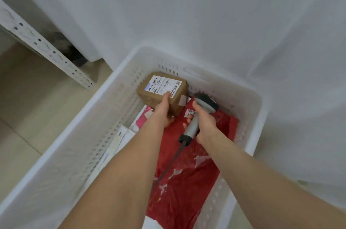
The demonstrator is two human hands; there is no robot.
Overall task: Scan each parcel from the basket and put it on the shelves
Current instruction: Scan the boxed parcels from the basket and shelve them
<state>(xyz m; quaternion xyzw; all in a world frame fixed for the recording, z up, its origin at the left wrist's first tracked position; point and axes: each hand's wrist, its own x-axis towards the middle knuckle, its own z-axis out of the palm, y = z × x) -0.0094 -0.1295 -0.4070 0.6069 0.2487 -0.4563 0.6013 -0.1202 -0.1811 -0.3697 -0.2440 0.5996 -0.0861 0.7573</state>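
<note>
A white slotted plastic basket [116, 95] stands on the floor below me. At its far end my left hand [163, 110] grips a small brown cardboard box [158, 93], thumb on its white shipping label. My right hand [205, 123] holds a grey handheld barcode scanner [203, 108] by the handle, its dark head just right of the box and its cable trailing down toward me. Under both hands lies a large red plastic mailer bag [189, 176]. A pink-and-white parcel [142, 119] and flat white parcels [119, 140] lie along the basket's left wall.
A white perforated metal shelf upright [46, 48] slants across the upper left over beige floor tiles [28, 116]. White draped sheeting [206, 13] covers the background behind and to the right of the basket.
</note>
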